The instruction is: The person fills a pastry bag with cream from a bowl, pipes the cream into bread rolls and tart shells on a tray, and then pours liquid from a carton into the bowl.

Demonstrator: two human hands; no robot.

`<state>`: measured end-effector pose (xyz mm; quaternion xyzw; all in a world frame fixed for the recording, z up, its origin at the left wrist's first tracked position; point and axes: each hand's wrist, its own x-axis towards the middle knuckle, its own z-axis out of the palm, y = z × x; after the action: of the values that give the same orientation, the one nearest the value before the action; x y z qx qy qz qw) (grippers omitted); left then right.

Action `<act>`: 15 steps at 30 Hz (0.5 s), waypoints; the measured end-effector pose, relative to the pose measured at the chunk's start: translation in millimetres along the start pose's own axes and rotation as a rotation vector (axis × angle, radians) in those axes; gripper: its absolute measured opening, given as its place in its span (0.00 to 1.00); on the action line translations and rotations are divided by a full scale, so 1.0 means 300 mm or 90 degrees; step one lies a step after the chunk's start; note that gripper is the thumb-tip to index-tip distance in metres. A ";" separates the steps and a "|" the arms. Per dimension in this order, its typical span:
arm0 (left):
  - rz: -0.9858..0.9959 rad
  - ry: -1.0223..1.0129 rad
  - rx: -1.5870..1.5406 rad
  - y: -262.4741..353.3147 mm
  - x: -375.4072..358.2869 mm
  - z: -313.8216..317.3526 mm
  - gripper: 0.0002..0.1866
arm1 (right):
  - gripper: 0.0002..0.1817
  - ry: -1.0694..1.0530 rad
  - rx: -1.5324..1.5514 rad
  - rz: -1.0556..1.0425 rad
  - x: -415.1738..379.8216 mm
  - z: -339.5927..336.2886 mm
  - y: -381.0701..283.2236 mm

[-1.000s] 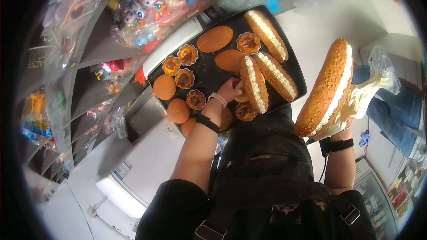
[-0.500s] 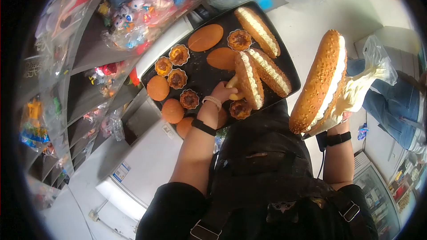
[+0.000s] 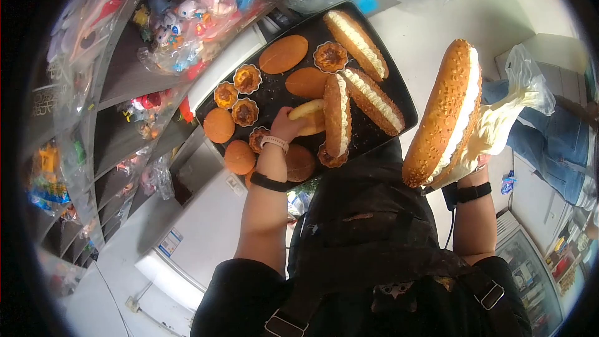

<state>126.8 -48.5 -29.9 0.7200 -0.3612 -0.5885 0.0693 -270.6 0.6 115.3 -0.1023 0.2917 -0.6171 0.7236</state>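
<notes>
My left hand is closed on an oval cake, its pale yellow side showing, over the black baking tray. Right beside that cake stands a cream-filled bun, and two more lie to its right. At the right, my right hand is wrapped round a clear piping bag full of pale cream. A large seeded bun with a line of white cream is held up in front of it. This bun and the bag hide most of the right fingers.
On the tray are several brown oval cakes and several tarts in fluted cups. Shelves with bagged toys stand at the left. A person in jeans is at the right, near a glass-fronted cabinet.
My left hand has moved left across the tray with the oval cake, which has come out from beside the nearest filled bun. My right hand has barely moved.
</notes>
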 end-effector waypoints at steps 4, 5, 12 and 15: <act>-0.034 0.042 -0.020 -0.004 -0.011 -0.049 0.34 | 0.40 0.016 -0.018 -0.012 -0.007 -0.053 0.001; -0.012 0.066 0.027 -0.049 0.014 -0.070 0.34 | 0.39 0.010 -0.032 -0.017 -0.010 -0.061 0.002; 0.045 0.275 0.097 0.097 -0.182 -0.142 0.27 | 0.41 -0.058 -0.077 -0.026 -0.004 -0.041 -0.006; 0.116 0.344 0.051 0.032 -0.151 -0.144 0.26 | 0.43 -0.079 -0.088 -0.043 -0.003 -0.084 -0.015</act>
<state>159.3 -42.2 24.2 0.8174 -0.4155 -0.3524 0.1871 -288.2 5.7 97.5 -0.2001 0.2847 -0.6119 0.7103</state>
